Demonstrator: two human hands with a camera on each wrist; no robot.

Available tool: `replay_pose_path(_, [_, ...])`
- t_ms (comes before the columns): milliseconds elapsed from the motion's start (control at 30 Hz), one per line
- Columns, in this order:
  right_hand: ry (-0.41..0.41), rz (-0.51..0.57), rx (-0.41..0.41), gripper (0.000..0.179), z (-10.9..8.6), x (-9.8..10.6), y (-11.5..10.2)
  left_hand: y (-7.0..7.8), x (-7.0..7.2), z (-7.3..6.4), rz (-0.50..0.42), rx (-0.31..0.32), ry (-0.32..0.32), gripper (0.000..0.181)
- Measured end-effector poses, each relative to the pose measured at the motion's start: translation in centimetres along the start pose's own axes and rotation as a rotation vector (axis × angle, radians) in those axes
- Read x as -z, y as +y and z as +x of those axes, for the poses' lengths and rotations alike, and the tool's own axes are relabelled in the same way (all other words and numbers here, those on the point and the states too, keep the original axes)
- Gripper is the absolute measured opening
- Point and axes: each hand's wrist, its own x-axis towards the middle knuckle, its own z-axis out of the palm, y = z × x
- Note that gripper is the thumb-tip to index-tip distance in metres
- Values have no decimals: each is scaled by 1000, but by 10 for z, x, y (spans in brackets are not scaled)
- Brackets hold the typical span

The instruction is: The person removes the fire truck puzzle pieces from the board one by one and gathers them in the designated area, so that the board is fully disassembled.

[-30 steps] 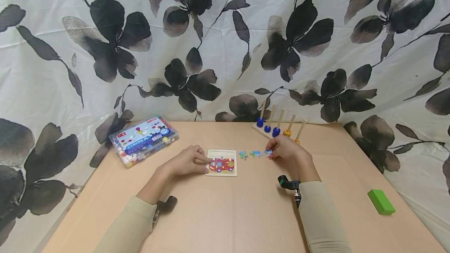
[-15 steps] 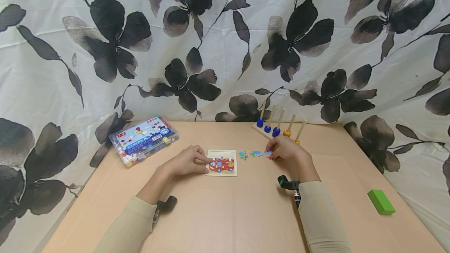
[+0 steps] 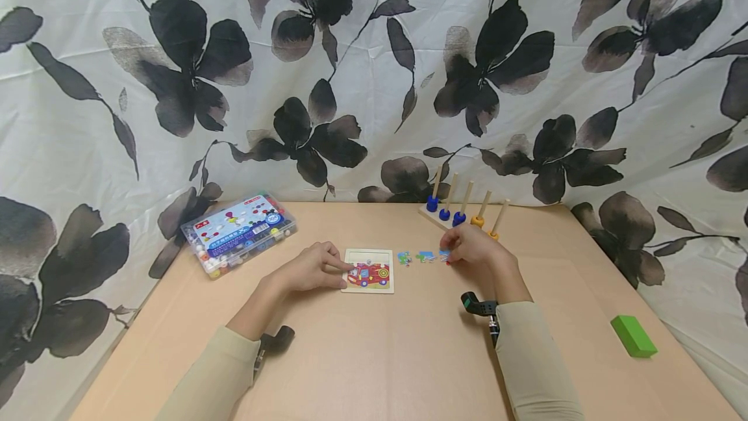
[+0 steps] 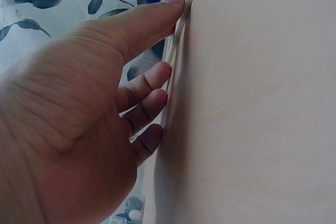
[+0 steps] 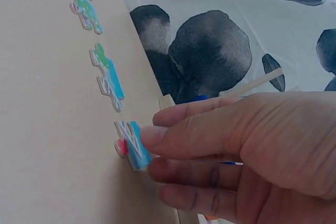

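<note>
A small framed jigsaw puzzle (image 3: 374, 278) with a red vehicle on it lies flat on the table. My left hand (image 3: 312, 268) rests at its left side, index finger reaching over the picture. In the left wrist view the thumb presses the frame's edge (image 4: 184, 19) and the other fingertips sit along it. To the right, my right hand (image 3: 476, 249) touches a blue and red puzzle piece (image 5: 132, 148) with its thumb tip. The index finger is partly hidden behind the thumb. Two more pieces, a green and blue one (image 5: 107, 74) and a mostly green one (image 3: 404, 258), lie in a row.
Behind the right hand stands a wooden peg stand (image 3: 429, 214) with blue and yellow beads. A clear box of beads (image 3: 239, 232) lies at the back left. On the right is a green block (image 3: 634, 336). A floral cloth (image 3: 374, 83) hangs behind the table.
The right hand has shifted slightly left together with the blue and red puzzle piece. The left hand and the framed puzzle have stayed in place.
</note>
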Motion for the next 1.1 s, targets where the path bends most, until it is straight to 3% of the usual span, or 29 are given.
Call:
replay_pose_path(200, [55,10,54,28,2,-2,-5,1,0,-1,5,-3,4,40])
replay_pose_path(500, [139,4,205,29,5,-12,-29,1,0,0,5,2,6,39])
replay_pose_path(633, [134,8,244,31,9,-21,-40,1,0,0,-3,-1,5,39])
replay_pose_path(867, [84,55,243,31,14,-35,-56,1,-1,0,-34,-12,0,40])
replay_pose_path(1100, [87,26,259,27,20,-51,-67,0,0,1,-53,12,-7,39])
